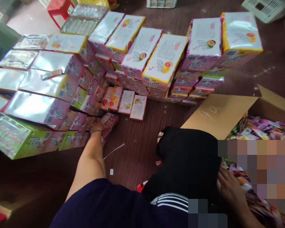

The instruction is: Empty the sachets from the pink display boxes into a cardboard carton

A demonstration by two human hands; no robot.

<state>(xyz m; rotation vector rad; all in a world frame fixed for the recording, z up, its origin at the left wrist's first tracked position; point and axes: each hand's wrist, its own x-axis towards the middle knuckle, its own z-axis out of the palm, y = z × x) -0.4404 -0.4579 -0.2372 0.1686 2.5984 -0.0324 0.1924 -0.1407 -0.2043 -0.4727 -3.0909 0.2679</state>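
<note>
My left hand (96,124) reaches down beside the stacked cartons on the left. It grips a small pink printed box (110,123), which sits at a slant close to the floor; most of the fingers are blurred or hidden. My right hand (230,186) lies against the black trouser leg (190,155), fingers stretched out and holding nothing. Beside that hand is a cardboard carton (218,110) filled with many small colourful sachets (273,126). Several small fruit-printed boxes (127,102) lie on the floor beyond my left hand.
Stacked product boxes (40,106) form a wall at the left, with more stacks (166,58) across the back. A loose sachet (51,74) lies on top. Behind are a red stool (59,11) and white plastic crates (161,3). Paper scraps (111,172) dot the brown floor.
</note>
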